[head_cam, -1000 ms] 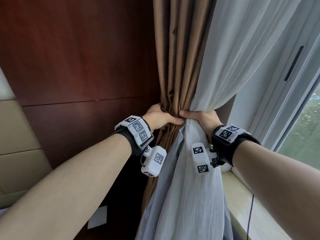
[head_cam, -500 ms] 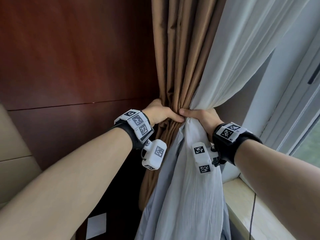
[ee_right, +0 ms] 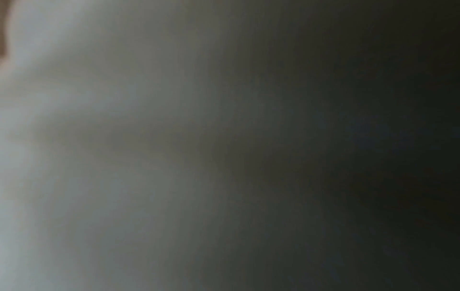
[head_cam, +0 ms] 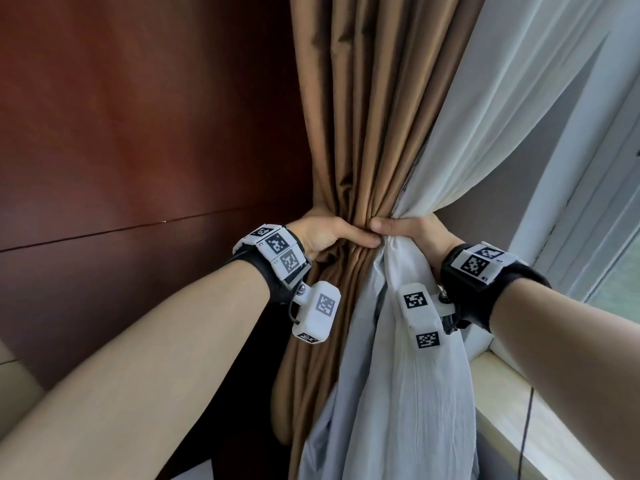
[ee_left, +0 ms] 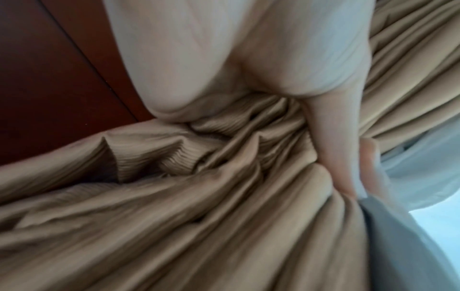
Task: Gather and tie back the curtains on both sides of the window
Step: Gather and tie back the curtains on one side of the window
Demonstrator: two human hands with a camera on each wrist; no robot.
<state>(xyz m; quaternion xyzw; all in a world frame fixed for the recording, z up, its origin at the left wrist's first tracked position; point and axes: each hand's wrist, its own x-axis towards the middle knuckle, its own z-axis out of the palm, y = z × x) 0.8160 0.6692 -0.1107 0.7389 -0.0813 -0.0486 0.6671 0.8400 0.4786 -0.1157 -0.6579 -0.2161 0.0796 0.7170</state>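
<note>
Both hands meet at the middle of the head view, clasped around one gathered bundle of two curtains. The left hand (head_cam: pixel 320 233) grips the brown curtain (head_cam: pixel 360 133) from the left, thumb laid across the front of the pinched folds; the left wrist view shows its palm and thumb pressed into the bunched brown fabric (ee_left: pixel 224 196). The right hand (head_cam: pixel 412 232) grasps the white sheer curtain (head_cam: pixel 491 116) from the right, its thumb pointing left so the two thumb tips sit just beside each other at the waist of the bundle. Above the hands the brown folds rise straight toward the top centre of the frame, while the sheer fans out to the upper right; below, both fall loose toward the bottom centre, the sheer in front. The right wrist view is a dark grey blur and shows nothing usable. A dark red wooden wall panel (head_cam: pixel 138 133) fills the left half, and a pale window sill (head_cam: pixel 554 427) with the window frame (head_cam: pixel 588 220) sits at the right edge.
</note>
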